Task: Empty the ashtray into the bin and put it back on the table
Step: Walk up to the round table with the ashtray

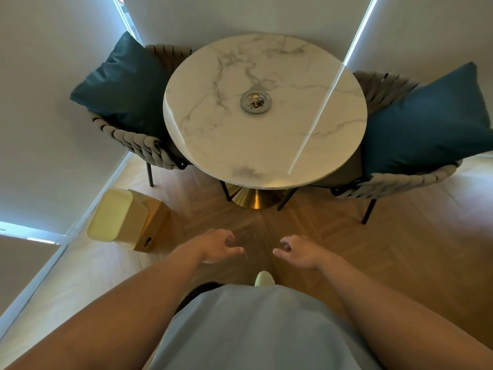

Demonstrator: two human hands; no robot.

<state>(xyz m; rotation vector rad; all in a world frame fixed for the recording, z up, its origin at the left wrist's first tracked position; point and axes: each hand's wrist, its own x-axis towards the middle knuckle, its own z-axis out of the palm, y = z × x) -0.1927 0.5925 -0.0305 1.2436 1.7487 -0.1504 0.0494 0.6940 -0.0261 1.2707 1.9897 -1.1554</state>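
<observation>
A round silver ashtray (255, 102) with ash and butts in it sits at the middle of the round white marble table (213, 145). A wooden bin with a pale yellow lid (125, 218) stands on the floor to the left of the table, beside the wall. My left hand (220, 245) and my right hand (296, 251) hang over the floor in front of the table, well short of the ashtray. Both hold nothing, and their fingers are loosely curled and apart.
Two woven chairs flank the table, each with a dark teal cushion (125, 84) (432, 116). The table's gold base (253, 200) stands on the herringbone wood floor. White blinds close off the left and back walls. My foot (264, 279) shows below my hands.
</observation>
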